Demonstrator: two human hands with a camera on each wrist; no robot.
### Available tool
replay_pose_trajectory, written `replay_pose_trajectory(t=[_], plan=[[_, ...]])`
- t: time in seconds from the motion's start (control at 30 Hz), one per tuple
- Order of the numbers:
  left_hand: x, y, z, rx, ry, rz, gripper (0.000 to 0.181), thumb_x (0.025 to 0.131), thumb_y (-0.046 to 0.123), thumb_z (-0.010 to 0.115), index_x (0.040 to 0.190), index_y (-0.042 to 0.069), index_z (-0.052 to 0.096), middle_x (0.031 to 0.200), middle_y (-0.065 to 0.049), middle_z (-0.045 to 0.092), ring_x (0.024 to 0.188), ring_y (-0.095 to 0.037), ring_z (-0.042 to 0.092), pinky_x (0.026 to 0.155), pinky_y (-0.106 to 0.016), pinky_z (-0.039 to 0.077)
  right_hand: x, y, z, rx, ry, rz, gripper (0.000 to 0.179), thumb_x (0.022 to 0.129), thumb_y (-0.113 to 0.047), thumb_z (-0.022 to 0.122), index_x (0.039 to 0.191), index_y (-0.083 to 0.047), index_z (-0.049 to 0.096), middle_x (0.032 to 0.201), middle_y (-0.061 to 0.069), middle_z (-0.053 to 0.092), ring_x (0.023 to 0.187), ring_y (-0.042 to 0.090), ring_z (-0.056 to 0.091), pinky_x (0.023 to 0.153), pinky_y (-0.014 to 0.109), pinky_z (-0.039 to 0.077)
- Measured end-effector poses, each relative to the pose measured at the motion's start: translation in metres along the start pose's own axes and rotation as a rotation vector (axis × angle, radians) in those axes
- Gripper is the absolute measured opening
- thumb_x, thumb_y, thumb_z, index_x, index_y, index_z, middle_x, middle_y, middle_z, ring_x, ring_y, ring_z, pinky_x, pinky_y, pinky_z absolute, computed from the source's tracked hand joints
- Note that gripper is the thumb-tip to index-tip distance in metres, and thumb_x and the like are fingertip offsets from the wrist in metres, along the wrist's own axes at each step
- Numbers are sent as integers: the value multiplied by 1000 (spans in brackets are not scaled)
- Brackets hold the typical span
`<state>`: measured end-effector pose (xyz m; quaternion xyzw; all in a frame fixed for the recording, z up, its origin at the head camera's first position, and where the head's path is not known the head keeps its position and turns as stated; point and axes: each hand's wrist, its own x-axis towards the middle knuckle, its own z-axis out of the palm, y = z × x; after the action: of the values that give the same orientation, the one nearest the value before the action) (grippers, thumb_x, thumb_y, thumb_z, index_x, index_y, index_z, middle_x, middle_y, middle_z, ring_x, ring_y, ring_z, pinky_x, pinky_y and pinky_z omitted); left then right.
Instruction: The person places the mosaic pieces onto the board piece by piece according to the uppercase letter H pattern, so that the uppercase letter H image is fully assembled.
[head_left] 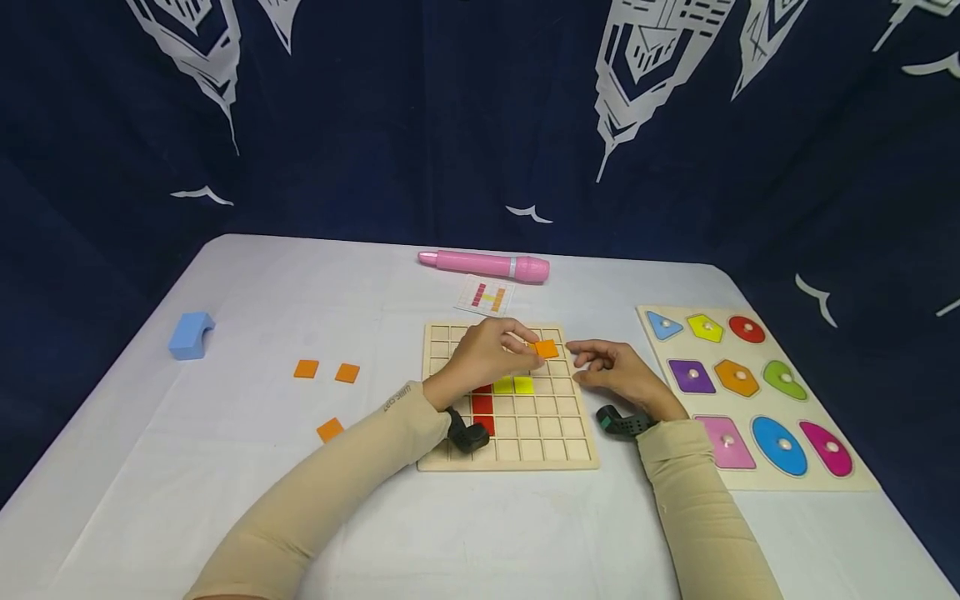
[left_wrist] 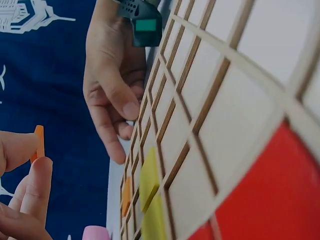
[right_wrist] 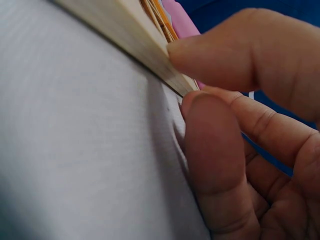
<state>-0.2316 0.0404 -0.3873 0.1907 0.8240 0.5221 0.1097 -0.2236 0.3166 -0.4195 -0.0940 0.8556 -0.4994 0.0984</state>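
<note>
My left hand (head_left: 487, 350) is over the wooden grid board (head_left: 551, 454) and pinches an orange square tile (left_wrist: 39, 144) between thumb and fingers, holding it above the surface. Another orange tile (left_wrist: 126, 196) sits low on the board in the left wrist view. Two yellow tiles (head_left: 523, 385) lie side by side in the grid, and red tiles (head_left: 482, 405) fill a column left of them, partly covered by my left arm. At the board's right edge, my right hand (head_left: 618, 367) has loosely bent fingers and holds nothing; whether its thumb (right_wrist: 215, 55) touches the edge I cannot tell.
Loose orange tiles (head_left: 305, 368) lie left of the board. A blue arch block (head_left: 192, 335) stands farther left. Behind the board are a pattern card (head_left: 485, 295) and a pink pen-shaped object (head_left: 480, 264). A shape puzzle board (head_left: 712, 342) lies at right.
</note>
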Motion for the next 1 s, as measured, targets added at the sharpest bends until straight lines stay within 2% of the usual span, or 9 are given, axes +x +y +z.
replay_pose_trajectory(t=[0.17, 0.4, 0.53, 0.67, 0.77, 0.9, 1.0], plan=[[2, -6, 9, -43, 6, -24, 30, 90, 30, 87, 118, 19, 81, 104, 1, 79, 95, -17, 68, 77, -32, 49, 0, 2, 1, 3, -2, 5, 58, 92, 1, 77, 145, 13, 57, 110, 15, 65, 85, 13, 54, 73, 19, 48], [5, -15, 15, -40, 50, -30, 32, 92, 27, 86, 121, 15, 80, 102, 0, 82, 94, -16, 72, 81, -32, 49, -1, 1, 0, 5, -3, 9, 58, 93, 1, 76, 146, 12, 57, 111, 15, 65, 86, 12, 54, 74, 19, 48], [7, -20, 18, 49, 89, 7, 31, 93, 30, 85, 120, 16, 80, 99, 5, 82, 89, -12, 71, 75, -31, 49, 0, 2, 0, 20, -4, 10, 57, 93, 2, 75, 146, 13, 57, 111, 15, 65, 84, 12, 53, 73, 18, 47], [8, -25, 20, 163, 120, 61, 29, 93, 30, 84, 119, 19, 81, 93, 12, 81, 76, -9, 67, 62, -29, 45, 0, 3, 0, 38, -8, 11, 57, 93, 3, 75, 146, 13, 57, 110, 16, 65, 84, 11, 53, 73, 18, 48], [8, -28, 22, 206, 124, 89, 27, 93, 26, 83, 119, 18, 81, 88, 15, 79, 67, -8, 63, 56, -28, 43, -1, 2, -1, 40, -10, 13, 57, 93, 3, 75, 146, 13, 57, 110, 16, 65, 84, 11, 53, 73, 17, 48], [9, -30, 24, 243, 129, 97, 26, 93, 24, 83, 119, 20, 82, 82, 17, 74, 60, -6, 57, 55, -28, 42, -1, 2, -1, 32, -11, 4, 57, 94, 3, 75, 146, 14, 56, 110, 15, 65, 83, 12, 54, 73, 18, 48], [9, -29, 25, 278, 130, 92, 27, 93, 26, 84, 119, 20, 82, 78, 16, 69, 60, -6, 55, 60, -29, 43, -1, 1, -1, 30, -7, -5, 56, 94, 2, 75, 145, 14, 57, 108, 12, 66, 82, 12, 54, 73, 18, 48]])
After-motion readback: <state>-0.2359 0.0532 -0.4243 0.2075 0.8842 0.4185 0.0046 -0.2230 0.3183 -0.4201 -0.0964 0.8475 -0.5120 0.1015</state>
